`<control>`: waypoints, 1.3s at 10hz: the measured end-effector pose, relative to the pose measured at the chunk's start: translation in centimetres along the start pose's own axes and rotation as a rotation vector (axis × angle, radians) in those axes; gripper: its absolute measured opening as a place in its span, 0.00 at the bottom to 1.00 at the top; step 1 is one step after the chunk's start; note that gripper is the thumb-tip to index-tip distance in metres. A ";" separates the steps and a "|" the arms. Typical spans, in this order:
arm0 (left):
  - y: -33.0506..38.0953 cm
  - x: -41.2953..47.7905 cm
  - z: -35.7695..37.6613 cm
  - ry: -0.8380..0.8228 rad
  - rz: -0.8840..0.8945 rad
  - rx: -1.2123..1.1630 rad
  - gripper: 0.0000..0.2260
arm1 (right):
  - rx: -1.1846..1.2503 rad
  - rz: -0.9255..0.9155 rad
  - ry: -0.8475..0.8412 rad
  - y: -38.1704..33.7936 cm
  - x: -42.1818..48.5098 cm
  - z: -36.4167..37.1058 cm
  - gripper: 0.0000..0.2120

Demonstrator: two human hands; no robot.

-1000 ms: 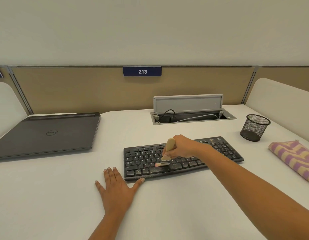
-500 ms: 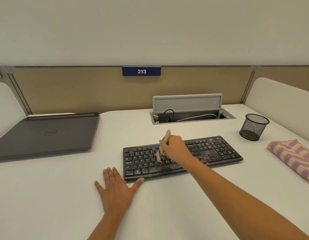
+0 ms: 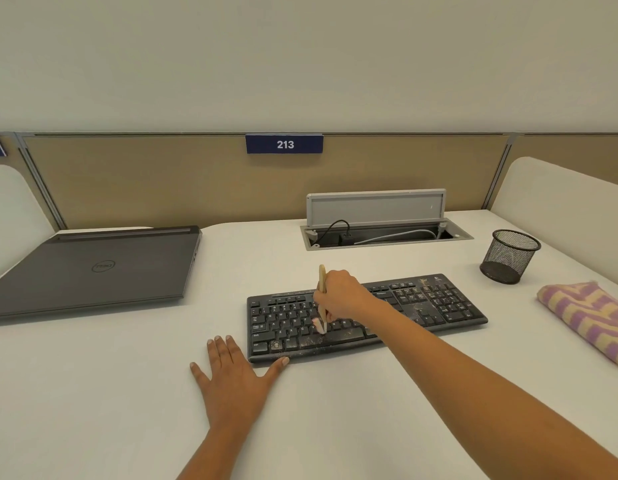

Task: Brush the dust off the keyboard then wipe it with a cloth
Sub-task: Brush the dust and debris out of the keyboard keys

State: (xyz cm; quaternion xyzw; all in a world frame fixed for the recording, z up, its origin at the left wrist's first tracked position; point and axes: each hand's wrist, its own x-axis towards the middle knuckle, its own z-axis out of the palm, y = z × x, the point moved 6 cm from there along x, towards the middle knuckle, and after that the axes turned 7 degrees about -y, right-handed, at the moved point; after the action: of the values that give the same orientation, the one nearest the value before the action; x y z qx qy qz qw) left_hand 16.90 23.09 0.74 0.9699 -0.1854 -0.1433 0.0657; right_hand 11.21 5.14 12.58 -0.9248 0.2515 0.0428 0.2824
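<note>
A dusty black keyboard [image 3: 435,306] lies across the middle of the white desk. My right hand [image 3: 342,296] grips a small wooden-handled brush [image 3: 322,277], held nearly upright, its pale bristles down on the keys near the keyboard's left half. Pale dust lies along the keyboard's bottom rows and by the number pad. My left hand [image 3: 234,372] rests flat on the desk, fingers spread, its thumb touching the keyboard's front left corner. A folded purple and yellow striped cloth [image 3: 588,313] lies on the desk at the right.
A closed dark laptop [image 3: 92,268] sits at the left. A black mesh pen cup [image 3: 508,256] stands behind the cloth. An open cable hatch [image 3: 383,233] with wires is set into the desk at the back. A partition panel lies behind it.
My right hand has swung the brush from a low tilt to nearly upright and shifted it left along the keys, then back down toward the lower rows. My left hand has stayed put.
</note>
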 end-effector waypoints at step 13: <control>0.1 -0.1 -0.1 -0.008 -0.004 0.006 0.68 | -0.035 -0.070 0.174 0.5 -0.4 -0.4 0.12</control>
State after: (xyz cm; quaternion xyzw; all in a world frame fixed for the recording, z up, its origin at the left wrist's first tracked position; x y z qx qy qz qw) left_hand 16.85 23.07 0.83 0.9699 -0.1841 -0.1469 0.0617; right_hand 10.58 4.75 12.82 -0.9380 0.2418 -0.0433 0.2445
